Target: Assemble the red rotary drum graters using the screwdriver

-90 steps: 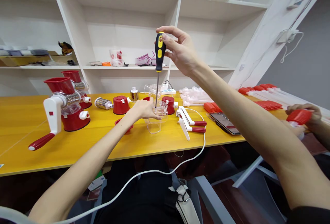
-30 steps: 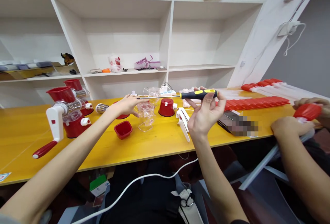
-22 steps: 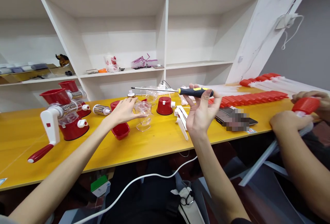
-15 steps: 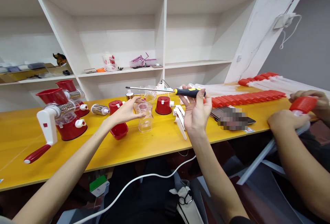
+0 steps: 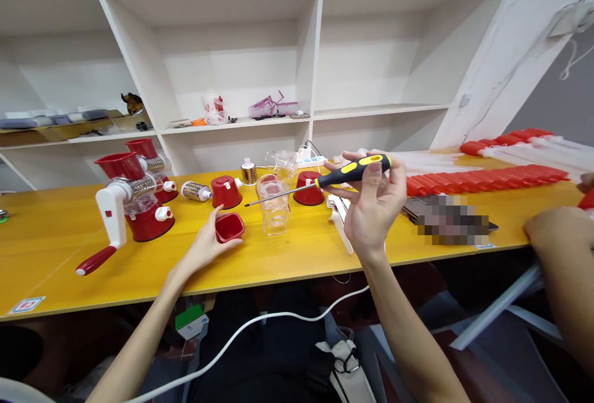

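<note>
My right hand [image 5: 374, 208] is raised over the yellow table [image 5: 288, 254], fingers closed on a black-and-yellow screwdriver [image 5: 346, 174] whose shaft points left toward a clear plastic cup-shaped part [image 5: 273, 206] standing upright. My left hand [image 5: 208, 243] rests on the table with thumb and fingers around a small red square cup [image 5: 229, 226], gripping it at its near side.
Red-and-white rotary graters [image 5: 134, 202] stand at the left, with metal drums [image 5: 195, 190], red caps [image 5: 226, 191] and white handles [image 5: 341, 220] behind. Rows of red parts [image 5: 482, 177] lie at the right, where another person's hand [image 5: 550, 233] works. A white cable [image 5: 260, 322] hangs below the edge.
My left hand left the clear part, which now stands alone, and moved down to the red square cup. The screwdriver, upright in the part three seconds ago, now lies tilted sideways in my right hand.
</note>
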A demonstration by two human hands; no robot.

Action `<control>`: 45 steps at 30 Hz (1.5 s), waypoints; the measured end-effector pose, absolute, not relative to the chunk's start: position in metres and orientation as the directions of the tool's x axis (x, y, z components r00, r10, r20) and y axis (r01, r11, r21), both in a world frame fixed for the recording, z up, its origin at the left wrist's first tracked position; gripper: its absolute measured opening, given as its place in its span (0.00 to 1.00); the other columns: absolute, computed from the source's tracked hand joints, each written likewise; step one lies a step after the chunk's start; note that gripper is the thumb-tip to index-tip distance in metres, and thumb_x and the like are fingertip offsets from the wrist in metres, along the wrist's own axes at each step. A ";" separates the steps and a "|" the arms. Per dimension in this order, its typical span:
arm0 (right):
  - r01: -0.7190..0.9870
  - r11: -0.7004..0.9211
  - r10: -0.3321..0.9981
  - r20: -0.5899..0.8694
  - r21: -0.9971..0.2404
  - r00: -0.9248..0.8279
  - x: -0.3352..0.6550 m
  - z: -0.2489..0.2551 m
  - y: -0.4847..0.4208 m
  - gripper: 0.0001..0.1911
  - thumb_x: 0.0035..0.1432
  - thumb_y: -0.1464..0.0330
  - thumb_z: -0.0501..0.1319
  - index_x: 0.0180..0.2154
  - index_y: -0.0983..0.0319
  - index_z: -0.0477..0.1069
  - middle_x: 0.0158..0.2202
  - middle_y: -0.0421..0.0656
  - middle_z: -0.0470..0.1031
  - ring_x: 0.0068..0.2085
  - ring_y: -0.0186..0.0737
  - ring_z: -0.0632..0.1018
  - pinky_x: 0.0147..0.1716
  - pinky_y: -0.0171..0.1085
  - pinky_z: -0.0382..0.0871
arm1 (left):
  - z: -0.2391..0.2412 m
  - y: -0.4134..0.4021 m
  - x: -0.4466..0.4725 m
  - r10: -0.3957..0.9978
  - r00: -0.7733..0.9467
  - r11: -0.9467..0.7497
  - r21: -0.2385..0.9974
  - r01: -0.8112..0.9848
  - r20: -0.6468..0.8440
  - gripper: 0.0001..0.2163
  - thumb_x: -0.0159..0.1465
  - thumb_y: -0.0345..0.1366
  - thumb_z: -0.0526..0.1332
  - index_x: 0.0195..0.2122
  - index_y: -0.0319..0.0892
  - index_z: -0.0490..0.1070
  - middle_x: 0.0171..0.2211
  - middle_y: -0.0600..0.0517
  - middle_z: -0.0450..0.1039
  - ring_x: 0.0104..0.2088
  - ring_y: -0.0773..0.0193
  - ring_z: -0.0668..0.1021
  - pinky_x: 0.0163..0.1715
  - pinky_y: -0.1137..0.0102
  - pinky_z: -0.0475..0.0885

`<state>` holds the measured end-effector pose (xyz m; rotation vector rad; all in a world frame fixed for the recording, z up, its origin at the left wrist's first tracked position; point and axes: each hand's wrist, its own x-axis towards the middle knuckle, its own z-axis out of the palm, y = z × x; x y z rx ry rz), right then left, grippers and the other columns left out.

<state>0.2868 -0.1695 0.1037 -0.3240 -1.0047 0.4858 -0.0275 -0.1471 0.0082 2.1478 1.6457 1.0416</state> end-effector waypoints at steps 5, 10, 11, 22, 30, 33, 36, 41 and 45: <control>-0.158 0.905 0.426 0.852 -0.396 0.304 0.272 0.099 -0.185 0.13 0.68 0.58 0.60 0.49 0.54 0.64 0.49 0.43 0.76 0.53 0.47 0.81 0.45 0.46 0.83 | -0.002 -0.149 -0.024 0.905 0.128 -0.359 0.568 0.740 0.406 0.31 0.56 0.46 0.70 0.57 0.44 0.60 0.51 0.43 0.76 0.50 0.51 0.80 0.51 0.56 0.75; -0.201 0.889 0.430 0.900 -0.410 0.064 0.269 0.094 -0.189 0.13 0.68 0.59 0.61 0.51 0.54 0.66 0.53 0.44 0.77 0.54 0.47 0.80 0.47 0.47 0.83 | -0.003 -0.152 -0.017 0.815 0.238 -0.499 0.431 0.752 0.528 0.28 0.59 0.43 0.68 0.58 0.46 0.62 0.55 0.45 0.74 0.53 0.52 0.79 0.53 0.56 0.74; -0.197 0.890 0.424 0.905 -0.411 0.028 0.269 0.093 -0.190 0.13 0.68 0.59 0.61 0.51 0.54 0.66 0.53 0.44 0.77 0.54 0.47 0.80 0.47 0.47 0.83 | -0.002 -0.153 -0.016 0.789 0.257 -0.531 0.409 0.742 0.558 0.27 0.60 0.43 0.68 0.59 0.46 0.62 0.56 0.45 0.73 0.55 0.52 0.78 0.55 0.56 0.73; -0.076 0.924 0.326 0.876 -0.375 -0.356 0.265 0.088 -0.192 0.18 0.70 0.68 0.59 0.59 0.51 0.64 0.58 0.42 0.74 0.54 0.40 0.80 0.46 0.37 0.83 | 0.000 -0.155 -0.013 0.734 0.301 -0.564 0.300 0.769 0.609 0.25 0.62 0.44 0.67 0.59 0.47 0.63 0.56 0.46 0.73 0.56 0.53 0.76 0.57 0.56 0.72; -0.045 0.925 0.322 0.843 -0.376 -0.431 0.261 0.085 -0.187 0.20 0.70 0.73 0.58 0.60 0.53 0.63 0.59 0.42 0.72 0.54 0.38 0.79 0.50 0.37 0.81 | -0.002 -0.153 -0.014 0.732 0.302 -0.565 0.298 0.769 0.610 0.26 0.62 0.44 0.67 0.59 0.46 0.63 0.55 0.45 0.74 0.54 0.53 0.77 0.55 0.56 0.72; -0.050 0.923 0.322 0.836 -0.382 -0.444 0.261 0.085 -0.186 0.20 0.69 0.74 0.58 0.60 0.53 0.63 0.58 0.42 0.73 0.53 0.37 0.79 0.50 0.36 0.80 | -0.001 -0.154 -0.013 0.730 0.301 -0.567 0.298 0.768 0.614 0.25 0.63 0.44 0.66 0.59 0.46 0.63 0.55 0.45 0.73 0.55 0.52 0.77 0.56 0.55 0.72; -0.086 0.913 0.335 0.851 -0.400 -0.405 0.263 0.087 -0.188 0.20 0.69 0.72 0.60 0.59 0.51 0.65 0.57 0.41 0.74 0.52 0.38 0.80 0.48 0.37 0.82 | 0.000 -0.154 -0.013 0.739 0.298 -0.561 0.307 0.769 0.604 0.25 0.62 0.44 0.66 0.59 0.46 0.63 0.56 0.45 0.73 0.55 0.52 0.76 0.56 0.54 0.72; -0.106 0.893 0.385 0.865 -0.437 -0.322 0.266 0.091 -0.189 0.18 0.68 0.70 0.60 0.57 0.49 0.67 0.56 0.39 0.75 0.53 0.41 0.80 0.46 0.40 0.83 | 0.002 -0.156 -0.012 0.761 0.292 -0.547 0.331 0.769 0.580 0.26 0.61 0.43 0.67 0.59 0.47 0.62 0.57 0.45 0.73 0.56 0.51 0.76 0.56 0.54 0.72; -0.060 0.904 0.373 0.850 -0.423 -0.373 0.264 0.089 -0.183 0.16 0.69 0.69 0.60 0.56 0.51 0.67 0.54 0.40 0.75 0.49 0.37 0.82 0.47 0.38 0.82 | 0.002 -0.157 -0.011 0.754 0.288 -0.552 0.333 0.764 0.591 0.26 0.61 0.43 0.67 0.59 0.47 0.63 0.57 0.45 0.73 0.57 0.52 0.76 0.57 0.55 0.71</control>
